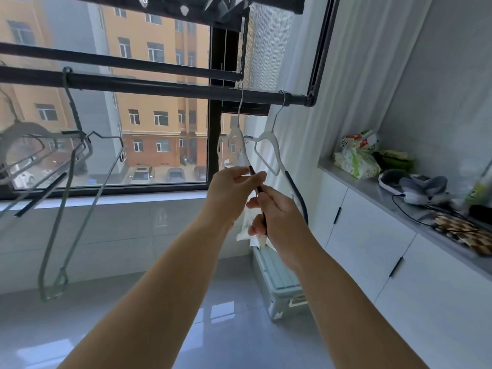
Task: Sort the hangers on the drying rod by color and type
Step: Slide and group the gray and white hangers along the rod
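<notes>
- Left hand (234, 187): reached up and forward, with the thumb and fingertips pinching the top of the black padded arm of a white hanger (237, 139).
- Right hand (277, 211): just below and right of the left hand, with the fingers curled round the same black arm lower down.
- The held white hanger hangs right of centre. Its wire hook rises across the near drying rod (159, 87); whether it bears on that rod cannot be told.
- Second white hanger (271, 153): just right of the held one, with its hook over the near rod close to the right end bracket. Its black padded arm hangs down behind the right hand.
- Grey hanger (72, 182): on the left part of the near rod, well apart from the white pair, hanging tilted with its long end low.
- Another grey hanger (24, 129): at the far left edge, partly cut off.
- Far rod (119, 61): runs parallel to the near rod, behind and above it.
- Pale storage box (279, 275): on the floor below the hands.
- Counter (372, 187): along the right wall over white cabinets, carrying bags (356, 158) and slippers (415, 185).
- Window (159, 129): beyond the rods, with buildings and parked cars outside.
</notes>
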The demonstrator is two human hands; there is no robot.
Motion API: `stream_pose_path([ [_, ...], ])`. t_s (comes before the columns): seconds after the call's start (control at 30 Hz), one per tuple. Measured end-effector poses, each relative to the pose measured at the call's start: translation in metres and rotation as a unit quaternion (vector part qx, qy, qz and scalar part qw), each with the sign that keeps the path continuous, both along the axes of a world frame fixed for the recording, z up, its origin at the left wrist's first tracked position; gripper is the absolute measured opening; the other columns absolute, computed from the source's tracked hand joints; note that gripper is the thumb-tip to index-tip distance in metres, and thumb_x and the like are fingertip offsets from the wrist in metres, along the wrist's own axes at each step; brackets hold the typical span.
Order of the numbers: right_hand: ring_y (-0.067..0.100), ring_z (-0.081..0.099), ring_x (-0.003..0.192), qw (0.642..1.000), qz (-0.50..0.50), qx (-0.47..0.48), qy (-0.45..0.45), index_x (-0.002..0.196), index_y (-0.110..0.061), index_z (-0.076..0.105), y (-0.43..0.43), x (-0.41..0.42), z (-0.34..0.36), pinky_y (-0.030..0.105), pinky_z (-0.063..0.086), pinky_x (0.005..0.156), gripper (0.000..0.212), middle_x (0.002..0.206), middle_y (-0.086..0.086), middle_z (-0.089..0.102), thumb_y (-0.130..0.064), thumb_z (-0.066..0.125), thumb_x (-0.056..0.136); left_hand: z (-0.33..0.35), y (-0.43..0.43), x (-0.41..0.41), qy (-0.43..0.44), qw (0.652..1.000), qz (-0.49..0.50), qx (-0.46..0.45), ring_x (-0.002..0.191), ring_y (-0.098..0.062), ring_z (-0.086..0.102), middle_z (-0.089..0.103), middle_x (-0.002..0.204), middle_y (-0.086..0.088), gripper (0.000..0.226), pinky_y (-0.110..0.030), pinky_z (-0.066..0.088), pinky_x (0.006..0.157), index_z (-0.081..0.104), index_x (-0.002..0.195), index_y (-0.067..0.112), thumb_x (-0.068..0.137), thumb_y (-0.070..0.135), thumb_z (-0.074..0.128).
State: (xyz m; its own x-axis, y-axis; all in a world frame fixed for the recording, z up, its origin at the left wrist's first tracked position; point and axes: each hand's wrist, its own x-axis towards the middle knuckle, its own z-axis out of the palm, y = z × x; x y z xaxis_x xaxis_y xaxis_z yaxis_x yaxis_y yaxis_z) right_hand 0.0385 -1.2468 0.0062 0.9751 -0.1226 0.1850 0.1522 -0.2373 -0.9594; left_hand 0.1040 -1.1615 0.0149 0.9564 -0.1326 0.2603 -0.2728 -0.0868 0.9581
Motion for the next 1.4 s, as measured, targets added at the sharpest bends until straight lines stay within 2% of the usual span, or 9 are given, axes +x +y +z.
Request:
stream_pose_path([
  [0.23, 0.004, 0.050, 0.041, 1.000, 0.009, 0.014, 0.008, 0.129, -0.013, 0.048, 0.001, 0.001, -0.005, 0.039, 0.058, 0.074, 0.035, 0.092, 0.000, 0.060, -0.020, 0.030, 0.100, -0.002, 0.001, -0.001, 0.014, 1.000, 0.009, 0.015, 0.103, -0.015, 0.063, 0.068, 0.111, -0.004, 0.044, -0.013, 0.040, 0.069, 0.061, 0.117, 0.006, 0.081, 0.032, 0.065],
  [0.4, 0.012, 0.062, 0.058, 0.999, 0.020, 0.047, 0.012, 0.129, -0.017, 0.049, -0.001, 0.000, -0.011, 0.033, 0.056, 0.077, 0.034, 0.107, 0.007, 0.065, -0.023, 0.033, 0.099, -0.003, -0.001, -0.010, 0.021, 1.000, 0.016, 0.002, 0.086, -0.007, 0.062, 0.066, 0.113, -0.009, 0.041, -0.001, 0.042, 0.048, 0.057, 0.120, 0.002, 0.086, 0.023, 0.062],
  [0.53, 0.016, 0.065, 0.088, 0.999, 0.000, 0.034, 0.005, 0.124, -0.018, 0.052, -0.004, -0.007, -0.013, 0.037, 0.050, 0.093, 0.034, 0.106, 0.003, 0.063, -0.030, 0.035, 0.098, -0.004, 0.000, -0.020, 0.003, 0.998, 0.048, 0.028, 0.097, -0.010, 0.060, 0.065, 0.116, -0.004, 0.037, -0.018, 0.040, 0.079, 0.059, 0.120, 0.009, 0.088, 0.028, 0.059],
  [0.63, 0.015, 0.053, 0.113, 0.999, -0.014, -0.032, -0.017, 0.129, -0.022, 0.048, -0.007, -0.018, -0.014, 0.034, 0.041, 0.101, 0.035, 0.121, 0.000, 0.057, -0.029, 0.039, 0.096, -0.006, 0.005, -0.037, -0.009, 0.996, 0.065, 0.062, 0.100, -0.005, 0.053, 0.062, 0.124, -0.001, 0.040, -0.015, 0.036, 0.080, 0.057, 0.123, 0.011, 0.089, 0.031, 0.056],
  [0.73, 0.010, 0.042, 0.123, 0.991, -0.034, -0.094, -0.089, 0.133, -0.023, 0.041, -0.008, -0.033, -0.017, 0.033, 0.035, 0.107, 0.040, 0.132, -0.006, 0.046, -0.024, 0.046, 0.093, -0.009, 0.027, -0.067, -0.049, 0.988, 0.112, 0.097, 0.105, -0.007, 0.053, 0.059, 0.121, 0.002, 0.046, -0.014, 0.041, 0.083, 0.049, 0.127, 0.013, 0.086, 0.032, 0.060],
  [0.93, 0.011, 0.045, 0.117, 0.961, -0.013, -0.104, -0.257, 0.118, -0.020, 0.050, 0.034, -0.059, -0.039, 0.035, 0.036, 0.106, 0.040, 0.110, -0.021, 0.043, -0.015, 0.048, 0.078, -0.003, 0.127, -0.115, -0.161, 0.908, 0.341, 0.181, 0.110, -0.013, 0.051, 0.056, 0.119, -0.001, 0.050, -0.023, 0.040, 0.096, 0.045, 0.129, 0.009, 0.084, 0.016, 0.063],
  [1.13, 0.009, 0.049, 0.104, 0.971, 0.117, -0.131, -0.163, 0.119, -0.017, 0.052, 0.109, -0.051, -0.059, 0.010, 0.037, 0.085, 0.033, 0.118, -0.002, 0.052, -0.016, 0.054, 0.086, -0.035, 0.200, -0.104, -0.067, 0.899, 0.375, 0.214, 0.114, -0.023, 0.055, 0.058, 0.125, -0.011, 0.038, -0.028, 0.040, 0.097, 0.050, 0.127, 0.006, 0.090, 0.013, 0.052],
  [1.27, 0.012, 0.048, 0.109, 0.970, 0.162, -0.162, -0.078, 0.128, -0.015, 0.044, 0.162, -0.039, -0.060, 0.019, 0.036, 0.087, 0.038, 0.130, 0.003, 0.049, -0.020, 0.051, 0.091, -0.051, 0.227, -0.096, -0.038, 0.929, 0.324, 0.174, 0.104, -0.010, 0.054, 0.060, 0.123, -0.005, 0.035, -0.010, 0.035, 0.082, 0.053, 0.126, 0.008, 0.092, 0.017, 0.051],
  [1.4, 0.017, 0.050, 0.112, 0.984, 0.148, -0.095, -0.022, 0.133, -0.009, 0.041, 0.218, -0.026, -0.058, 0.024, 0.038, 0.088, 0.041, 0.131, 0.008, 0.052, -0.021, 0.045, 0.094, -0.051, 0.243, -0.090, -0.032, 0.964, 0.220, 0.148, 0.103, -0.008, 0.056, 0.063, 0.116, -0.002, 0.031, -0.009, 0.038, 0.083, 0.056, 0.123, 0.009, 0.093, 0.017, 0.050],
])
